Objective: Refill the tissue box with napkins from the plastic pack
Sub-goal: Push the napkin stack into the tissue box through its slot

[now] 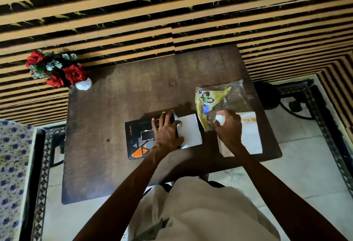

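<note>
Left hand (167,131) flat, fingers spread, pinning box (140,138) centre frame. Right hand (228,126) pinched on napkin (220,119) by pack (219,103). Advice: steady box, feed napkins flat.

On the table (118,95), the tissue box (137,141) lies left of the plastic pack (215,97); flowers (55,68) stand at its far-left corner.

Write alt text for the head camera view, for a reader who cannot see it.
Seen from above, a person's left hand presses on a black tissue box beside white napkins, while the right hand pinches a napkin by the plastic pack. All sit on a dark wooden table, with red flowers at its far left corner.
</note>
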